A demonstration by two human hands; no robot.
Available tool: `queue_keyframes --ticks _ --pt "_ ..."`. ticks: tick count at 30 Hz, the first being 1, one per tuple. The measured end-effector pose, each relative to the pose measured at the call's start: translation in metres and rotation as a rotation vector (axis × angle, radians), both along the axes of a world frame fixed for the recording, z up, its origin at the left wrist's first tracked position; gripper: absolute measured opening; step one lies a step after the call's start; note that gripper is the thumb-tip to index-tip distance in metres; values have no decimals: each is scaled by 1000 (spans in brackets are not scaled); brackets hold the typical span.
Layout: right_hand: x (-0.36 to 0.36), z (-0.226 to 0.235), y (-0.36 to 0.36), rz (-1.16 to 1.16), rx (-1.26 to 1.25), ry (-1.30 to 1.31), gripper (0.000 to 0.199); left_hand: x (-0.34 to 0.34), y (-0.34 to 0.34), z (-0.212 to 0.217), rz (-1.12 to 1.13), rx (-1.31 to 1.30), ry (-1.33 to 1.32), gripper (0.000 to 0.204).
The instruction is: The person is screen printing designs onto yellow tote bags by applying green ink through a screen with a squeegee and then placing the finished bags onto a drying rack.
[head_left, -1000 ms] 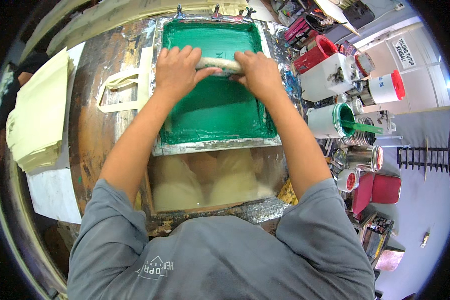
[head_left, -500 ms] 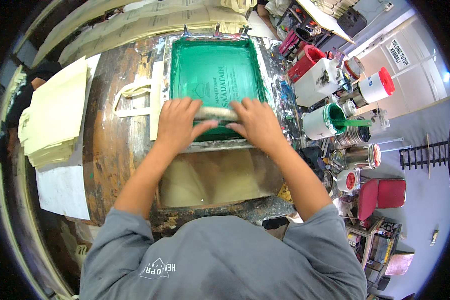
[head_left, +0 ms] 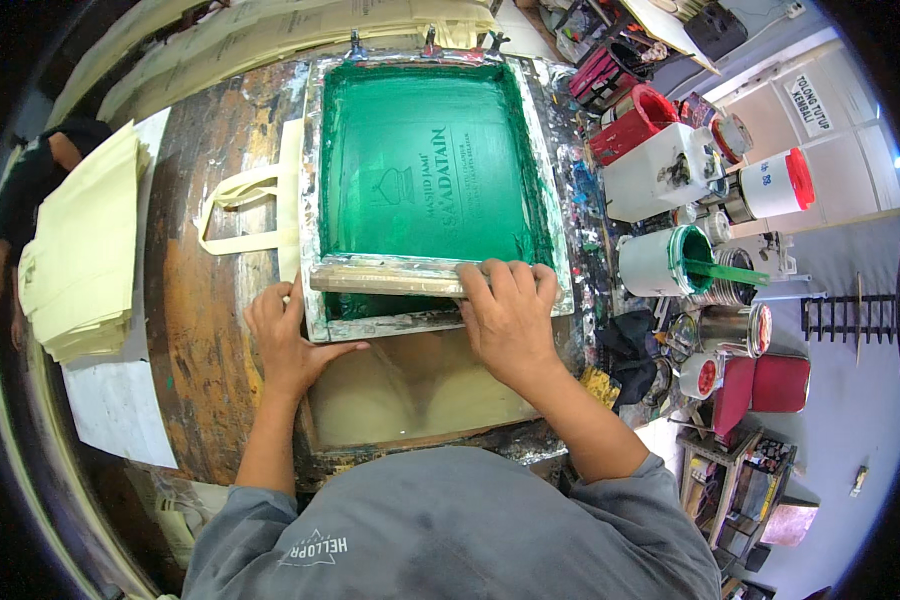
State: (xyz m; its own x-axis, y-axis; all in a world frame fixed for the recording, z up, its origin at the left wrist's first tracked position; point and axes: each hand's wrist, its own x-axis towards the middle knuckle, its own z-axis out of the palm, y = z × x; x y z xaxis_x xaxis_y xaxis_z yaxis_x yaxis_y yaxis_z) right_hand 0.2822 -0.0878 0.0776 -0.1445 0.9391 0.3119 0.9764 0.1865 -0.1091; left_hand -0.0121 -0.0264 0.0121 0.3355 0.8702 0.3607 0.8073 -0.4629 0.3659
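Note:
A screen-printing frame [head_left: 311,215] with worn white edges lies on the stained table, its mesh [head_left: 370,130] coated in green ink around a printed design. A wooden squeegee [head_left: 380,278] rests across the near end of the frame. My right hand [head_left: 511,322] is closed on the squeegee's right end. Beside the frame's near-left corner is my left hand [head_left: 286,345], fingers apart and thumb stretched along the front edge; whether it touches the frame I cannot tell. A cream cloth bag [head_left: 289,190] shows from under the frame, its handles [head_left: 238,243] looped out leftward.
A stack of cream bags [head_left: 80,240] sits at left, near another person's dark sleeve [head_left: 30,180]. Clamps [head_left: 430,42] hold the frame's far edge. Along the right stand a green ink bucket [head_left: 660,262] with a stirrer, a red container [head_left: 635,122] and several tins.
My left hand has left the squeegee and moved left to the frame's corner. My right hand still grips the squeegee, which now lies lower in the frame. The view has shifted slightly.

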Motion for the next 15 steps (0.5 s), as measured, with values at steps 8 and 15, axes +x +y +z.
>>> queue_keyframes --ticks 8,15 --pt "13 112 53 0 322 -110 50 43 16 88 26 -170 -1043 95" --pt "24 198 130 -5 487 -24 61 30 44 -6 459 72 -12 80"
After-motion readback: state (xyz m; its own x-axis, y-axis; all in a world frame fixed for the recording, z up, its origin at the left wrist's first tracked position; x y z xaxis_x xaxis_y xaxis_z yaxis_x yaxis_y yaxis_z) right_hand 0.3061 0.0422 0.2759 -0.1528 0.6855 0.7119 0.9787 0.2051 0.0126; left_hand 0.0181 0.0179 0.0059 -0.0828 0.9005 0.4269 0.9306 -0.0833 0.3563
